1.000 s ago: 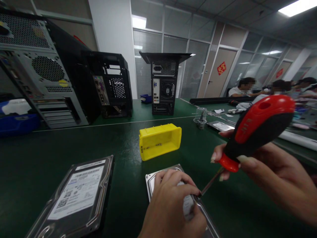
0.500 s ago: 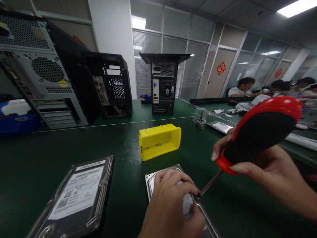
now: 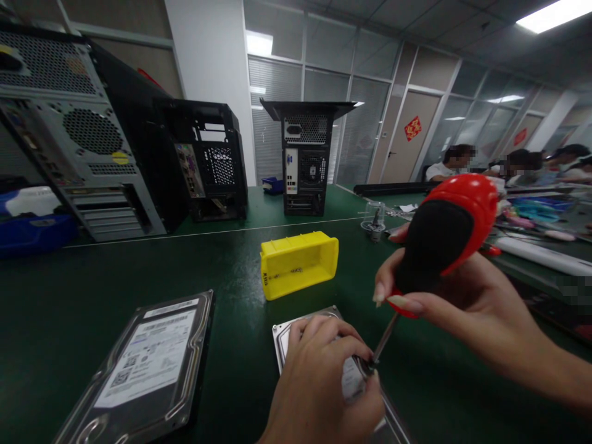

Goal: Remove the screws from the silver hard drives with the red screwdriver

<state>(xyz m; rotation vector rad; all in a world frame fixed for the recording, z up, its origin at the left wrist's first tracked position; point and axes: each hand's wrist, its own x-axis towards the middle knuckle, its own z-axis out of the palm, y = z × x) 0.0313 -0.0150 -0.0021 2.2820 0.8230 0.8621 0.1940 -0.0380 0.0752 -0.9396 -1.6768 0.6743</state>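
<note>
Holding screwdriver (image 3: 437, 237): right hand (image 3: 467, 305), clamped round its handle
Shaft (image 3: 386, 336): steeper than half a second back, so probably better lined up
Hard drive (image 3: 352, 378): down-left of that grip, left hand (image 3: 319, 376) clamped on it

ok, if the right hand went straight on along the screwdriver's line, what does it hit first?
Probably the drive under the left hand. The screwdriver has its tip by the drive's edge, close to that hand's fingers. Depth is unclear, so a fingertip could come first.
</note>
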